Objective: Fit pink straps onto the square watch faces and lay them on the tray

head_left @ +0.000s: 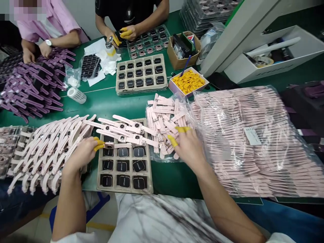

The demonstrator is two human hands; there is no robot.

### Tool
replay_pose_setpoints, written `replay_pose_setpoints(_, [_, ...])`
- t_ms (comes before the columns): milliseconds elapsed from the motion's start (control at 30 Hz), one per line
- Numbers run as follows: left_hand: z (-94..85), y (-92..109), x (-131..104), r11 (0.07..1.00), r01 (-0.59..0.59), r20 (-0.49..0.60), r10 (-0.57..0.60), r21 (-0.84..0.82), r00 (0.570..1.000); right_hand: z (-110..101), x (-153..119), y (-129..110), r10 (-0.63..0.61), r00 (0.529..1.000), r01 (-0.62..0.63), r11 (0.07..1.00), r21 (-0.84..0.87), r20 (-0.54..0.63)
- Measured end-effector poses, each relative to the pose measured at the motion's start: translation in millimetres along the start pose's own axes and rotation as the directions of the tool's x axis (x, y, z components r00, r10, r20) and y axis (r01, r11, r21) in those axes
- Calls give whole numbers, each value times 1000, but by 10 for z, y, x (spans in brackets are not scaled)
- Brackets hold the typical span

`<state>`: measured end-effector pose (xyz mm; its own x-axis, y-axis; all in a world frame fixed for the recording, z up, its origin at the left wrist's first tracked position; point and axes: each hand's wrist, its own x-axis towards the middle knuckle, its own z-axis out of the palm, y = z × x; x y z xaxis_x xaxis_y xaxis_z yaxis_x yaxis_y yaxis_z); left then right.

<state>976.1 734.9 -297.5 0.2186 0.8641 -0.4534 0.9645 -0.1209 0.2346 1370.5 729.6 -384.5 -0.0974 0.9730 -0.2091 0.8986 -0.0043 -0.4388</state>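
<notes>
Soft light fills the middle; glare streaks the plastic bag (255,155) at right, the lower-left corner is dim, and coarse pixels mask the upper left

No text can be read, watch faces (139,152) included.

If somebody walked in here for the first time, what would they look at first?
Probably the huge spread of pale pink straps in clear plastic, on the table's right side. Next might come the bright yellow finger covers piled in a small box beyond it, and the purple straps heaped at the far left. Nearer, the left hand holds a pink watch, and the right hand is at some loose straps.
</notes>
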Motion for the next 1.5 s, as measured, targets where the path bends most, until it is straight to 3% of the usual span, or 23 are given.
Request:
replay_pose_setpoints(100, [-26,-208,223,990,143,65,-142,-11,988,95,153,128,106,994,-107,983,-152,-16])
replay_pose_setpoints(200, [-13,-296,344,982,187,8,-187,7,982,146,189,181,123,992,-122,980,-156,-7])
replay_pose_setpoints(300, [36,-204,328,971,234,-97,-230,41,968,147,181,187,131,991,-129,983,-130,4])
replay_pose_setpoints(367, [141,22,241,966,252,-281,-224,64,933,143,173,187,139,990,-139,987,-76,-5])
replay_pose_setpoints(433, [321,378,117,981,173,-466,-112,90,878,143,157,191,134,989,-132,991,37,-59])
replay_pose_setpoints(533, [643,974,-39,969,-193,-312,233,154,921,128,103,172,74,963,-3,964,264,-259])
replay_pose_setpoints(600, [797,1267,-59,939,-250,-214,301,235,929,89,41,118,91,917,102,888,449,-387])
replay_pose_setpoints(667, [858,1418,-13,922,-259,-142,309,289,940,21,-36,29,177,888,177,721,670,-425])
replay_pose_setpoints(733, [842,1456,60,917,-265,-111,309,299,944,-54,-124,-75,239,899,207,508,836,-368])
replay_pose_setpoints(800, [787,1437,111,918,-269,-118,313,290,942,-101,-224,-169,218,934,201,335,921,-283])
replay_pose_setpoints(900, [715,1394,76,927,-268,-143,312,260,939,-56,-411,-276,119,991,40,181,983,-62])
replay_pose_setpoints(967, [710,1382,-22,959,-267,-189,281,93,941,49,-561,-344,34,991,-136,133,982,132])
replay_pose_setpoints(1033, [756,1386,-145,943,-246,-251,189,-223,949,167,-711,-428,-69,950,-297,108,949,305])
replay_pose_setpoints(1133, [906,1400,-298,774,-284,-310,119,-566,943,269,-866,-573,-264,850,-449,89,889,456])
replay_pose_setpoints(1233, [1068,1395,-374,678,-406,-354,223,-613,908,260,-895,-675,-411,749,-528,104,843,520])
replay_pose_setpoints(1300, [1135,1387,-396,654,-444,-372,257,-613,892,242,-876,-696,-443,717,-555,106,825,539])
replay_pose_setpoints(1400, [1158,1389,-414,639,-452,-417,218,-622,882,261,-859,-690,-422,729,-568,64,820,539])
replay_pose_setpoints(1500, [1141,1397,-430,639,-467,-490,158,-611,857,321,-866,-681,-369,753,-603,-55,796,545])
